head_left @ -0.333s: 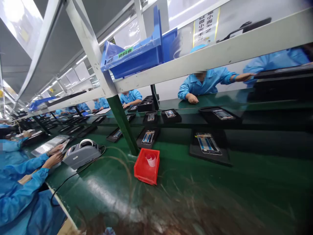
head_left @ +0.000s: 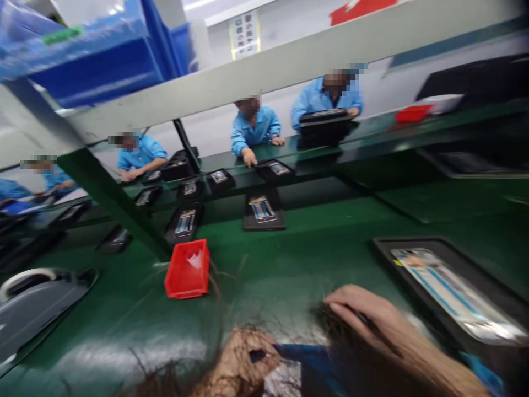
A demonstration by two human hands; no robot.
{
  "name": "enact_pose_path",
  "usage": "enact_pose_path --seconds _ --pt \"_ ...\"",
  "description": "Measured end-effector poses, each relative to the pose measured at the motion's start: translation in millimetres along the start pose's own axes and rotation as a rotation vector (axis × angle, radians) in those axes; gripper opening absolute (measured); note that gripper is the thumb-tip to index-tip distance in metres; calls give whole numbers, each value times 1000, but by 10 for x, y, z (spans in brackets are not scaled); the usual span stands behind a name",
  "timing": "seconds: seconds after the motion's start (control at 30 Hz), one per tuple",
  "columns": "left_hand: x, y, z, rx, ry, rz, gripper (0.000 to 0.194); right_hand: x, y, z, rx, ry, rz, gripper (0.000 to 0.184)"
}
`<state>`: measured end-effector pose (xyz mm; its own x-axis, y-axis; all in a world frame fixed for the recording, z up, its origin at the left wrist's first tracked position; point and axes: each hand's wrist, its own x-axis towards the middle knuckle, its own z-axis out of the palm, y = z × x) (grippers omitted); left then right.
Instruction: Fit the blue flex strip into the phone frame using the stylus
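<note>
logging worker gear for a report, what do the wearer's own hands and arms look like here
Both hands are bare, no gloves. The right hand shows a blue sleeve at its wrist edge; blue fabric also lies beside the left hand. The view is blurred, so rings or markings cannot be told.

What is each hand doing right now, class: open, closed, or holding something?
Left hand: fingers curled closed; whether it holds something cannot be told.
Right hand: open, flat on the green table, holding nothing.

red bin, grey tape dispenser; co-workers in blue
</note>
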<state>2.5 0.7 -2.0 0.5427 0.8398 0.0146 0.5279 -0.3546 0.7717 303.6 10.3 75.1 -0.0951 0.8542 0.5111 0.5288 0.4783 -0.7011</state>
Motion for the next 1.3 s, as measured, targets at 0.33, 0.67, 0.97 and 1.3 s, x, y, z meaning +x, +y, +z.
enact_pose_path --seconds 0.33,0.67,0.97,1.3 --pt "123 375 -246 -253 35 -58 13 -399 1321 -1722 -770 108 579 24" --pt "89 525 -257 -452 -89 57 13 -761 571 -296 -674 -187 434 34" --pt "-22 595 -202 -568 -257 231 9 -981 -257 163 -328 -379 309 45" --pt "15 525 -95 -302 -11 149 17 -281 -183 -124 122 -67 256 27"
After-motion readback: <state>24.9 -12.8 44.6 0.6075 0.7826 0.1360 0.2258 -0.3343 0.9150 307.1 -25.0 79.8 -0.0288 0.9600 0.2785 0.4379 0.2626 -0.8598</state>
